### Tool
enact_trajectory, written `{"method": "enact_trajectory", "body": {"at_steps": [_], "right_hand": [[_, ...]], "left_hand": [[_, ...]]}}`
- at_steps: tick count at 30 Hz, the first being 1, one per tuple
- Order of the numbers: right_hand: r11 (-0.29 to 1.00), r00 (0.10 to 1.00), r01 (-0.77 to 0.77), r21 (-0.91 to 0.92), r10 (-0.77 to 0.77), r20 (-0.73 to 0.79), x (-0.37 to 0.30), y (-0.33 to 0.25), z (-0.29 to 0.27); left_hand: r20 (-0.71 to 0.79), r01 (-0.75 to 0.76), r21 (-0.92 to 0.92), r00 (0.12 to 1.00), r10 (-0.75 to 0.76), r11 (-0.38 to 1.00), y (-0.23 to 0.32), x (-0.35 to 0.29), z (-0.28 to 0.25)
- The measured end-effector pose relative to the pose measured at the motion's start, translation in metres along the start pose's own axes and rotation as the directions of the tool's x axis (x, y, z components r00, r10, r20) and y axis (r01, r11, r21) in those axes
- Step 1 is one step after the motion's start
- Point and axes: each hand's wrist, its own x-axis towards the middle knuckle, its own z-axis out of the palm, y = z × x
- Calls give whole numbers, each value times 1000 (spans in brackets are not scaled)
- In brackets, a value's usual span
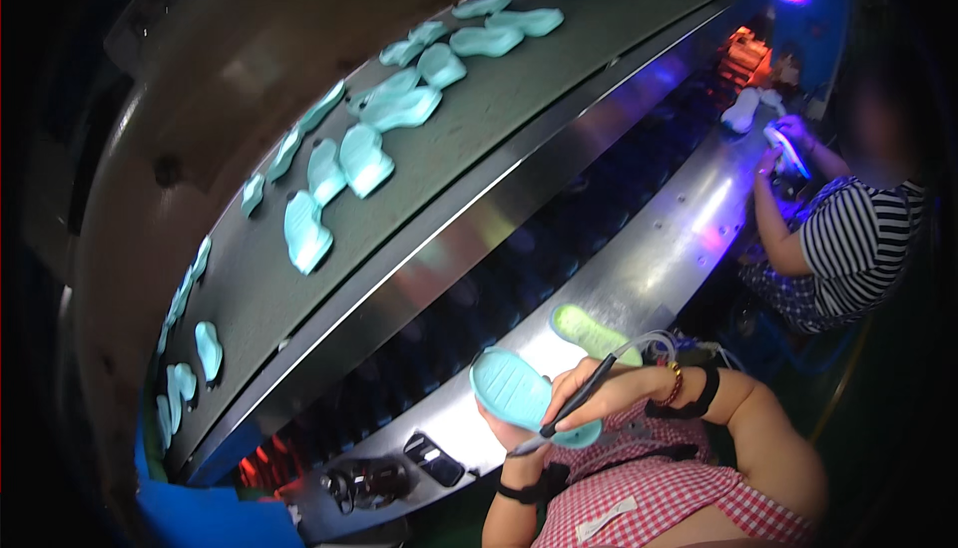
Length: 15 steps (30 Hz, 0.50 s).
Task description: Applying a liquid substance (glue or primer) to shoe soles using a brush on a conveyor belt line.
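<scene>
My left hand (502,430) reaches up from below and holds a teal shoe sole (511,388) with its ribbed underside facing me. My right hand (604,388) grips a thin black pen-like tool (579,403) with a pale cable; its tip touches the near edge of the sole. Both wrists wear black bands, and the right one also has a beaded bracelet. A red checked garment (649,498) lies below my arms.
A pale green sole (589,331) lies on the steel shelf (659,259) just beyond my hands. Several teal soles (364,159) ride the wide grey belt (479,119) above. A person in a striped top (863,239) handles a sole under violet light at right. Black switches (431,458) sit lower left.
</scene>
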Motion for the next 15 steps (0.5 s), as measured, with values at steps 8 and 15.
{"method": "enact_trajectory", "body": {"at_steps": [8,15], "right_hand": [[988,998,66,139,-67,-3,-13,-1,7],[994,995,37,101,-27,-94,-20,3,-3]], "left_hand": [[-79,26,67,997,-21,997,2,-8,7],[-152,-33,43,988,39,999,-6,-7,36]]}}
